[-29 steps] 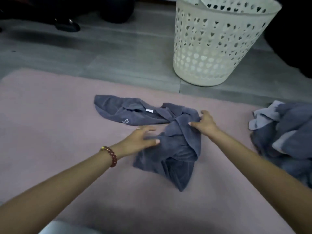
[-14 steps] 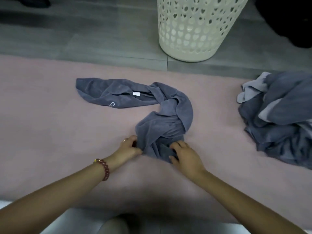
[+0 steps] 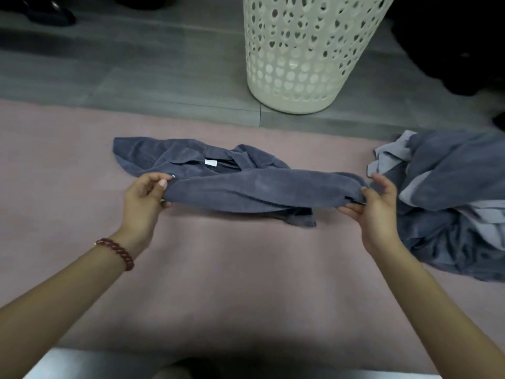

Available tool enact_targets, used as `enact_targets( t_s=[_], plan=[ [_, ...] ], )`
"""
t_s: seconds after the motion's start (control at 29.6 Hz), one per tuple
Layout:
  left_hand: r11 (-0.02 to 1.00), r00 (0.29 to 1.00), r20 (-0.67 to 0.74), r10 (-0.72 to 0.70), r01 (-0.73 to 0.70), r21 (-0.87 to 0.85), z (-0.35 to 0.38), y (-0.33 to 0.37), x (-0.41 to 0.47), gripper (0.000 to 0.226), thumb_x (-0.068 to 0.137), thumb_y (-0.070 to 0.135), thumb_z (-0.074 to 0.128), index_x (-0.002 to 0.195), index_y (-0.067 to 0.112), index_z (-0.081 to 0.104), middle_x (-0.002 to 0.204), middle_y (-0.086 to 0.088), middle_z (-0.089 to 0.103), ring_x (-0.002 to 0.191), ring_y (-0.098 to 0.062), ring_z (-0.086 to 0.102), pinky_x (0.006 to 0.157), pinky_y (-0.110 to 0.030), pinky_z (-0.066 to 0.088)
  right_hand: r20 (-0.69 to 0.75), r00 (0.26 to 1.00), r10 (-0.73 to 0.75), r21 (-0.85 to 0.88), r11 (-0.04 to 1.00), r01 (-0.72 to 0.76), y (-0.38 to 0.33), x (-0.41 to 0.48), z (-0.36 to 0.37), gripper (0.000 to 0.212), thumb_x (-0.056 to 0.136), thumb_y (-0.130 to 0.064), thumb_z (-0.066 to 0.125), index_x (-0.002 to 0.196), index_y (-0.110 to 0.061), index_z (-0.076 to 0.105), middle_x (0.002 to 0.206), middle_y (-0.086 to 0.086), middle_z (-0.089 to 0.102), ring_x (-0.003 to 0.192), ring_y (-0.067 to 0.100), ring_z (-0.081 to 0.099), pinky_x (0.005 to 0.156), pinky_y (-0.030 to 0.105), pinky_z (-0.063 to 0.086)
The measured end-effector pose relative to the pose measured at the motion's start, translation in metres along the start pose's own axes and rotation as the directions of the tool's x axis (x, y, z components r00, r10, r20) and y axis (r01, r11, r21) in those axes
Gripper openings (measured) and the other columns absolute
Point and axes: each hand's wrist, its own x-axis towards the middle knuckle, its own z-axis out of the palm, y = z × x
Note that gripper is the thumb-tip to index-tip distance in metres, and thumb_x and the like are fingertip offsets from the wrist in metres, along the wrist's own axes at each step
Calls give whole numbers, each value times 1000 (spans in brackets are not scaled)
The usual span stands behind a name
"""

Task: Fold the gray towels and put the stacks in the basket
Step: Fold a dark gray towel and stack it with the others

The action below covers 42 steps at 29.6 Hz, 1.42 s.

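A dark gray towel [image 3: 254, 190] is stretched sideways just above the pink mat [image 3: 224, 274]. My left hand [image 3: 143, 199] pinches its left end and my right hand [image 3: 375, 205] pinches its right end. The towel's far part, with a small white label, still lies crumpled on the mat toward the left. A cream basket [image 3: 300, 58] with heart-shaped holes stands on the floor beyond the mat, its top out of frame.
A heap of unfolded gray towels [image 3: 451, 198] lies on the mat at the right, close to my right hand. Gray plank floor [image 3: 136, 67] runs behind the mat. Dark shapes sit at the far left and far right corners.
Both hands took hold of the towel's near bunched end and pulled apart, left hand going left and right hand going right, so the near edge is now drawn out straight and lifted.
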Motion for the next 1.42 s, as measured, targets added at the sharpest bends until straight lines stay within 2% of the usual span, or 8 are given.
enact_targets(
  t_s=[0.2,0.37,0.68,0.85,0.95,1.08,1.32,1.42],
  plan=[
    [998,999,-21,33,-32,49,3,1,7,24,96,3,45,98,18,64,113,-16,61,79,-6,56,61,-8,48,-72,997,-34,-93,995,27,0,0,-12,30,96,-5,35,83,-19,58,100,13,58,67,14,60,54,18,53],
    [939,969,177,172,-216,268,4,5,5,61,77,-13,65,130,13,48,108,-13,59,89,-10,61,76,-5,47,149,979,-140,-143,976,162,9,6,-19,43,89,4,56,119,-22,41,113,-6,54,100,1,56,89,17,47],
    [727,825,324,463,-563,394,-7,4,-6,26,80,20,72,84,39,54,98,14,48,92,5,52,89,-9,40,-1,968,-251,-197,949,246,20,6,-41,33,91,6,49,86,-27,45,92,-8,52,87,2,52,89,24,43],
    [849,878,362,313,-430,307,-1,-9,-16,12,97,26,44,92,26,55,101,13,59,99,-3,55,90,-21,48,-77,965,-250,-384,901,203,34,3,-56,12,82,-40,57,74,-31,56,103,22,56,89,16,52,81,33,45],
    [883,900,362,243,-359,301,7,-2,-13,22,102,27,33,104,16,52,105,4,60,102,-2,58,92,-27,49,-55,961,-273,-315,918,243,24,2,-53,5,95,-29,49,93,-26,53,105,4,58,101,16,54,88,27,44],
    [907,932,283,229,-309,285,17,21,-8,18,102,21,30,96,19,47,96,14,52,86,23,49,80,1,34,-45,954,-298,-292,917,273,9,3,-42,16,101,-22,39,94,-32,50,97,-17,55,89,-9,55,86,13,40],
    [938,885,466,2,-163,306,10,30,-1,49,82,19,68,120,22,39,112,18,52,99,5,54,82,-14,44,70,982,-176,-255,949,188,0,4,-44,15,96,-20,50,110,-18,45,97,-14,54,90,-4,53,77,10,42],
    [981,905,420,65,-135,140,9,40,3,27,90,26,55,116,20,50,110,14,59,97,5,59,83,-12,48,56,982,-180,-204,961,188,-9,7,-41,17,100,-18,40,116,-15,46,100,-13,52,92,-3,50,82,12,40]
  ],
)
